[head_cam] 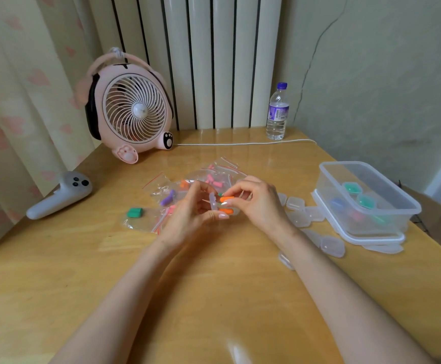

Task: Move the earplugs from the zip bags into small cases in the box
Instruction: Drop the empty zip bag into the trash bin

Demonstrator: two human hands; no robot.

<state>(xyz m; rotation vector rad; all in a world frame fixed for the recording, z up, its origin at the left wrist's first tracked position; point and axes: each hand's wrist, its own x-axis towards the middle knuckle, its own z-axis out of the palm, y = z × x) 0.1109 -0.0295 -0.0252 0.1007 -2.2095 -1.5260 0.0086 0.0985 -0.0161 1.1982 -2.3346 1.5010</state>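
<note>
1. The wooden table point(214, 298) holds everything, with both forearms reaching across it.
2. A pink fan point(132, 109) stands at the back left.
3. The clear box point(327, 185) sits at the right, well apart from the hands. Inside it are closed cases point(353, 187) with green, blue and pink contents.
4. A grey controller point(59, 195) lies at the left, and a water bottle point(277, 114) stands at the back.
5. The left hand point(187, 219) has curled fingers gripping a small open case point(213, 202) above the table's middle.
6. The right hand point(258, 203), just beside the left, pinches an orange earplug point(226, 199) at the case's mouth.
7. The zip bags point(214, 174) lie scattered just behind and left of the hands. They hold pink, purple and green earplugs point(135, 212).
8. Empty cases point(303, 211) lie between the right wrist and the box.
9. A second orange earplug point(226, 211) shows just below the first, by the left fingertips.
</note>
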